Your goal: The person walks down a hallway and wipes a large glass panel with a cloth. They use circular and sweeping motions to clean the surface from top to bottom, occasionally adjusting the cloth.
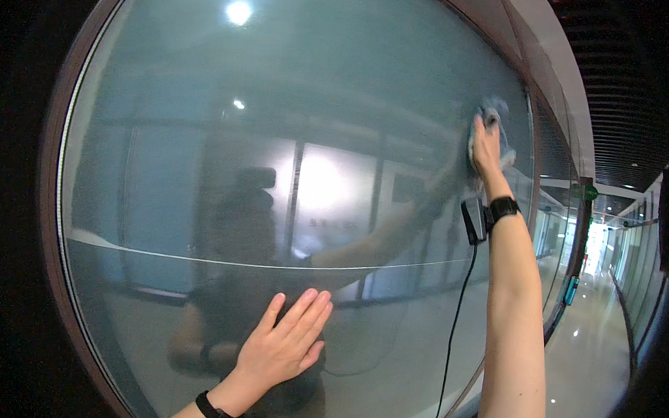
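Observation:
In front of me stands a large glass pane (pixel 338 98) with a greyish sheen, reflecting my body and bright lights. My right hand (pixel 486 145) is stretched up to the pane's upper right and presses a crumpled grey-white cloth (pixel 505 154) against the glass. Part of the cloth is hidden behind the fingers. Lower down, my left hand (pixel 286 337) is held with spread fingers and holds nothing; whether its palm touches the glass I cannot tell. A thin white line (pixel 310 268) crosses the pane above the left fingertips.
A brown frame (pixel 50 199) borders the glass. A small device (pixel 474 220) sits at my right wrist on a black strap (pixel 503 208), its black cable (pixel 453 335) hanging down. To the right runs a corridor with a shiny floor (pixel 584 339) and slatted ceiling (pixel 620 108).

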{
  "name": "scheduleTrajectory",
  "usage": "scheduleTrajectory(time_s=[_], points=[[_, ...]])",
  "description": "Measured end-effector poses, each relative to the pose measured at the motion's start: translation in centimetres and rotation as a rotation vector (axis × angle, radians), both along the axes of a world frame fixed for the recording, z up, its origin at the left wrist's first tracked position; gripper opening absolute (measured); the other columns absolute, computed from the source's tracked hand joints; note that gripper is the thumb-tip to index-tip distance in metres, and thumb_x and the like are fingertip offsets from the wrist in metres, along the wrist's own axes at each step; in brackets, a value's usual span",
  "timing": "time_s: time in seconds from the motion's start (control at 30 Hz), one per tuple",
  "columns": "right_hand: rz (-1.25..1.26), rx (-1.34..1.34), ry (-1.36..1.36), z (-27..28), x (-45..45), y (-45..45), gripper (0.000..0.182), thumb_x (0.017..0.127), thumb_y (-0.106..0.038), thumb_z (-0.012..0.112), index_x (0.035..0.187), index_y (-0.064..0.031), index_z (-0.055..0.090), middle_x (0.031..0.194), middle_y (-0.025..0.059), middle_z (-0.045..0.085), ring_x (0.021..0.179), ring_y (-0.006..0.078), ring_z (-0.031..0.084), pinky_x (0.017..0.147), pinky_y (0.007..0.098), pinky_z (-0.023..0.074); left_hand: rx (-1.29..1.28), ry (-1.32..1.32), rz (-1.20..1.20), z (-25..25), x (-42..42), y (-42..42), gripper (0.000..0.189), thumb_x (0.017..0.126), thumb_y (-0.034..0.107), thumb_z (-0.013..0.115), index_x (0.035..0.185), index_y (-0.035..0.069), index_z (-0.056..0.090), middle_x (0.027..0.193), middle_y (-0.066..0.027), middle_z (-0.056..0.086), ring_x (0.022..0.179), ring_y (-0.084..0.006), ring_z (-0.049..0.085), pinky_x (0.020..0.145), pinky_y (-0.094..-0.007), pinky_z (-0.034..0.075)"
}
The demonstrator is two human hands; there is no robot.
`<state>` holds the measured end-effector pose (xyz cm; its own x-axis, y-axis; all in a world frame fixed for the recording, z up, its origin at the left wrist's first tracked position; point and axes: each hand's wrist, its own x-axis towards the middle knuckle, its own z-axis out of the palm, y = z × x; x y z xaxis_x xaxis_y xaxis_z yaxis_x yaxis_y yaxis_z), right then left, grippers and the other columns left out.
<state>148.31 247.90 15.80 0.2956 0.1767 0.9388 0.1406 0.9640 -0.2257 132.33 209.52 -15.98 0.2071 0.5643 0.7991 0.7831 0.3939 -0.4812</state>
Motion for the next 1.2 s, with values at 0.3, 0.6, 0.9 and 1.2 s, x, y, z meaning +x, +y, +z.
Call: scheduleTrajectory(time_s=[0.3, 0.6, 0.9, 1.2], points=[[0.068, 0.181, -0.069, -2.2, -4.7, -9.7, 0.048, 0.084, -0.037, 0.053, 0.108, 0.0040, 0.054, 0.115, 0.0239, 0.054, 0.101, 0.0365, 0.052, 0.095, 0.0428, 0.0360, 0.049, 0.044, 0.136, 0.0, -0.6, -1.9, 0.057, 0.077, 0.037, 0.059, 0.125, 0.006, 0.053, 0.138, -0.0074, 0.045, 0.132, -0.0230, 0.036, 0.109, -0.0563, 0.017], [-0.143, 0.933, -0.327, 3.0, -8.7, -21.9, 0.049, 0.087, -0.038, 0.051, 0.131, -0.0177, 0.047, 0.141, 0.0123, 0.040, 0.128, 0.0291, 0.041, 0.102, 0.0414, 0.0378, -0.043, -0.067, -0.044, -0.3, 6.1, 2.5, 0.058, 0.080, 0.041, 0.057, 0.129, 0.010, 0.048, 0.137, -0.0106, 0.044, 0.131, -0.0302, 0.037, 0.106, -0.0596, 0.018], [-0.020, 0.313, -0.064, 8.2, 3.2, 1.7, 0.060, 0.083, -0.049, 0.050, 0.127, -0.0073, 0.049, 0.134, 0.0163, 0.046, 0.124, 0.0323, 0.044, 0.100, 0.0432, 0.0376, -0.018, -0.054, 0.113, -2.5, 6.4, 7.8, 0.059, 0.081, 0.048, 0.053, 0.122, 0.005, 0.051, 0.131, -0.0148, 0.047, 0.129, -0.0366, 0.037, 0.105, -0.0650, 0.014], [-0.006, 0.267, -0.169, -5.1, 10.1, 12.4, 0.069, 0.086, -0.044, 0.054, 0.133, 0.0030, 0.037, 0.136, 0.0237, 0.040, 0.127, 0.0370, 0.037, 0.106, 0.0399, 0.0287, 0.003, 0.056, 0.333, -3.7, 4.0, 4.4, 0.061, 0.087, 0.044, 0.044, 0.132, 0.004, 0.042, 0.139, -0.0157, 0.039, 0.132, -0.0418, 0.030, 0.104, -0.0680, 0.014]])
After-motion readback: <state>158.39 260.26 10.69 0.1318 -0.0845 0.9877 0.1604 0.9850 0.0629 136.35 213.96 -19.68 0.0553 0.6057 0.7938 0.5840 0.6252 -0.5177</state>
